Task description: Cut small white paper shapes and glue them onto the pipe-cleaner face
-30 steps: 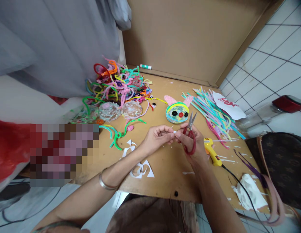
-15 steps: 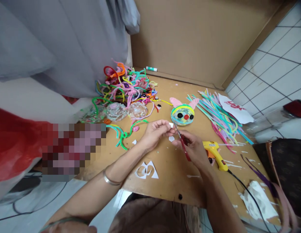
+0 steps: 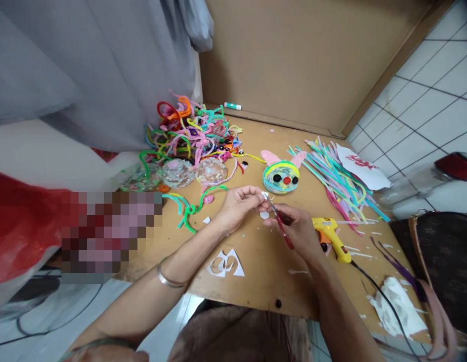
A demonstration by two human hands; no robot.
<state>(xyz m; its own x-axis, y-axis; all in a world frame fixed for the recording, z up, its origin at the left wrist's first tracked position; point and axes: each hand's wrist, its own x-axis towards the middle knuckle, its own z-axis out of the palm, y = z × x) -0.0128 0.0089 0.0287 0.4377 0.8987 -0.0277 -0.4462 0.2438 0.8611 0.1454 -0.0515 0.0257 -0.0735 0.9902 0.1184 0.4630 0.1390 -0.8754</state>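
A small white paper piece (image 3: 265, 194) is pinched between the fingertips of my left hand (image 3: 241, 205). My right hand (image 3: 293, 226) is closed around red-handled scissors (image 3: 282, 226), whose blades meet the paper. Just below the fingertips a white paper disc (image 3: 264, 215) lies on the table. Behind my hands sits a round decorated ball (image 3: 281, 177) with pink ears, black eyes, a red nose and a yellow and green band. White paper scraps with curved cut-outs (image 3: 225, 263) lie nearer the front edge.
Tangled pipe cleaners (image 3: 195, 130) and clear balls (image 3: 211, 171) fill the back left. Straight pipe cleaners (image 3: 331, 171) lie at right, with a yellow glue gun (image 3: 337, 241), its cord, crumpled white tissue (image 3: 398, 306) and a brown bag (image 3: 440, 261). A glue stick (image 3: 232, 106) lies at the back.
The view has shifted slightly, moving everything a little left. The scissors' blades and the paper piece have changed angle slightly; both hands keep their holds.
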